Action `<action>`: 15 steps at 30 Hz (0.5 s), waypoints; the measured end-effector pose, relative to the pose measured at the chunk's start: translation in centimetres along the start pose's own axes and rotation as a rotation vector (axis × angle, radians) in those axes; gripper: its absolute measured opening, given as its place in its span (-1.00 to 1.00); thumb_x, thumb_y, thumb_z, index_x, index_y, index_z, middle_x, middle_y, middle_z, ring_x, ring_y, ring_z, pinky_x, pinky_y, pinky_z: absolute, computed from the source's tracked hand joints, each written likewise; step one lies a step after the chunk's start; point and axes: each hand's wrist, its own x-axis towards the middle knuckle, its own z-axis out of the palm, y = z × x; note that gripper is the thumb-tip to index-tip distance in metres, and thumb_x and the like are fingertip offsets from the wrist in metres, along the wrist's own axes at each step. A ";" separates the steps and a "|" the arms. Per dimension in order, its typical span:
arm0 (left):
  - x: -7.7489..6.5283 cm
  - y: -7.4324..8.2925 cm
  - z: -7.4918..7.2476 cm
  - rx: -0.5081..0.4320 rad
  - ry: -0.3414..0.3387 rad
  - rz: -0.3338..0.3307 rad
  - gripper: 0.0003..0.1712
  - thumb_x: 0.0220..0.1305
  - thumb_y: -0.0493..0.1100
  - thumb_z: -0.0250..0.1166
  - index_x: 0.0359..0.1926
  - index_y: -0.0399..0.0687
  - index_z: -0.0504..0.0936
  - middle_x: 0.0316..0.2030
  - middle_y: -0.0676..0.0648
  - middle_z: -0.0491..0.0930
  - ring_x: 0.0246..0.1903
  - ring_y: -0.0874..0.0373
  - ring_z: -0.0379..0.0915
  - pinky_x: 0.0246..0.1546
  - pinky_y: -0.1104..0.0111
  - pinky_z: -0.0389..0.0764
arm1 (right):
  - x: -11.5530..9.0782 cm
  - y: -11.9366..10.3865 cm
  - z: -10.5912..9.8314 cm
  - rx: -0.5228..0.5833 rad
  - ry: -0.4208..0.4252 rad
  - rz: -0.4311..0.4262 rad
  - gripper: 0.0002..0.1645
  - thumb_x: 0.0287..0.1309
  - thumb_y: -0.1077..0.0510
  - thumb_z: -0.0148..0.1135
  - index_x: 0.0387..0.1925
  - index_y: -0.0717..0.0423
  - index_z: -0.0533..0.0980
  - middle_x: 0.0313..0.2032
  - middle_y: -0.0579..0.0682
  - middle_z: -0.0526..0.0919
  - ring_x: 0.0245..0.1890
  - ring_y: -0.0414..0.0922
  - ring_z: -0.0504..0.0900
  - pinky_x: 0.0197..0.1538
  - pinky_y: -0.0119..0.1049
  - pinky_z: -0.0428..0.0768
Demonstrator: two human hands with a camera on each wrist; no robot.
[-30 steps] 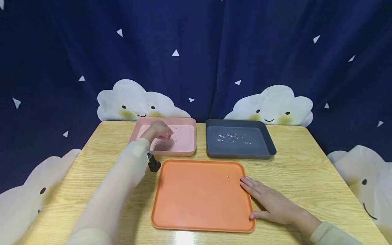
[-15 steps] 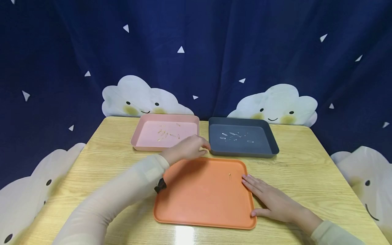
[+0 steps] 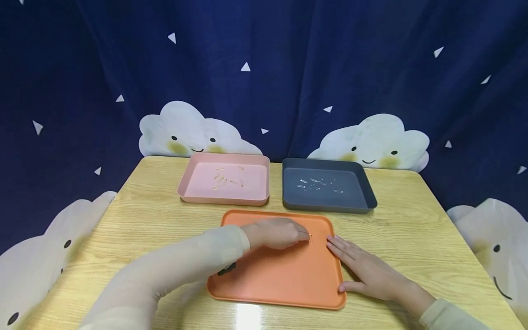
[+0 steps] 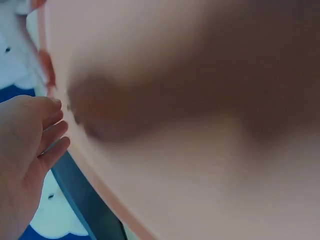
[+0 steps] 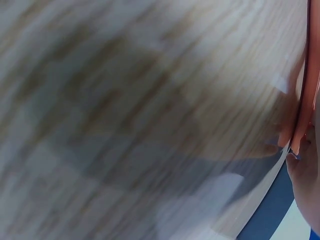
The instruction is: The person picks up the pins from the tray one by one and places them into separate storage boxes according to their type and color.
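Observation:
On the orange tray [image 3: 280,279] a small gold safety pin [image 3: 310,237] lies near the right side. My left hand [image 3: 276,233] reaches across the tray from the left, its fingertips right at the pin. In the left wrist view, the fingers of the left hand [image 4: 30,137] point at the tray surface, loosely bent. My right hand [image 3: 367,270] rests flat at the tray's right rim, fingers straight and thumb spread. The right wrist view shows only part of the right hand [image 5: 306,175] at the orange rim.
Behind the tray, a pink bin [image 3: 224,200] at the left holds several gold safety pins [image 3: 222,180]. Beside it, a dark grey bin [image 3: 330,208] holds several silver safety pins [image 3: 315,180] and tiny bits. All stand on a wooden table [image 3: 396,215] before a dark blue curtain [image 3: 280,68].
My left hand has left the pink bin and moved right and nearer, down to the gold safety pin on the orange tray. The right hand stays at the rim.

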 end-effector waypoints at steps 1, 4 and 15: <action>0.3 0.1 0.2 0.014 -0.022 0.004 -0.58 0.50 -0.18 -0.01 0.31 0.00 0.48 0.29 0.04 0.52 0.33 0.23 0.41 0.38 0.41 0.40 | 0.0 0.0 0.0 -0.004 0.009 -0.006 0.10 0.10 -0.39 0.22 0.52 0.00 0.08 0.52 0.03 0.18 0.56 -0.29 0.00 0.47 -0.75 -0.32; 1.0 0.4 0.6 0.053 -0.063 0.005 -0.53 0.52 -0.16 -0.05 0.38 0.05 0.40 0.38 0.06 0.42 0.41 0.24 0.30 0.42 0.38 0.36 | 0.0 0.1 0.1 -0.020 0.032 -0.026 0.10 0.09 -0.37 0.25 0.51 0.03 0.10 0.51 0.05 0.20 0.54 -0.18 0.11 0.49 -0.72 -0.31; -0.1 0.5 0.7 0.239 0.001 0.018 -0.67 0.42 -0.23 0.06 0.06 0.11 0.66 0.10 0.15 0.66 0.13 0.32 0.57 0.18 0.45 0.57 | -0.1 0.2 0.1 0.016 0.000 0.013 0.10 0.11 -0.40 0.20 0.53 -0.03 0.06 0.53 0.00 0.14 0.56 -0.23 0.02 0.46 -0.77 -0.34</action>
